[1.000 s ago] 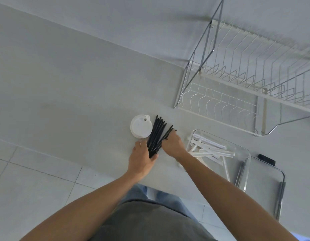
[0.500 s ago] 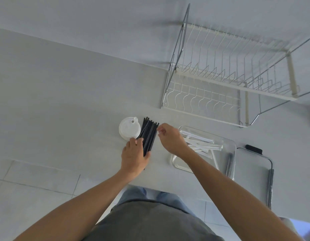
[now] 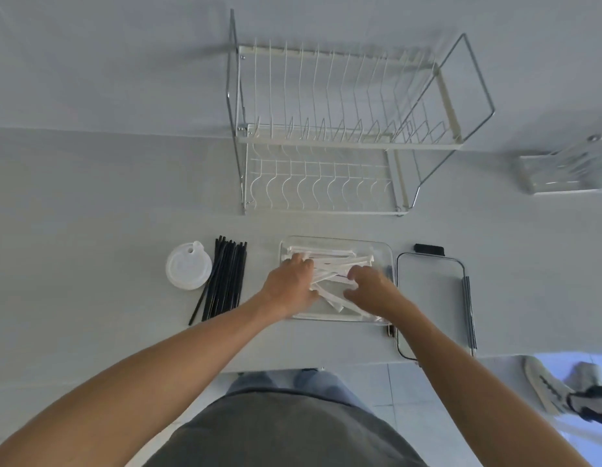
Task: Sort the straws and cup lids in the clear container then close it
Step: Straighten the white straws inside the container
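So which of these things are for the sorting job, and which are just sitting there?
For the job:
- clear container, both hands in it
- white wrapped straws inside it
- black straws on the counter
- cup lid beside them
- container lid, lying open at the right

Just sitting there:
- dish rack
- another clear box, far right
- shoes on the floor

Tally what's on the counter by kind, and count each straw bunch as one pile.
Black straw pile: 1
White straw pile: 1
Cup lid or stack: 1
Clear container: 1
Container lid: 1
Dish rack: 1
Blurred clear object, far right: 1
Total: 7
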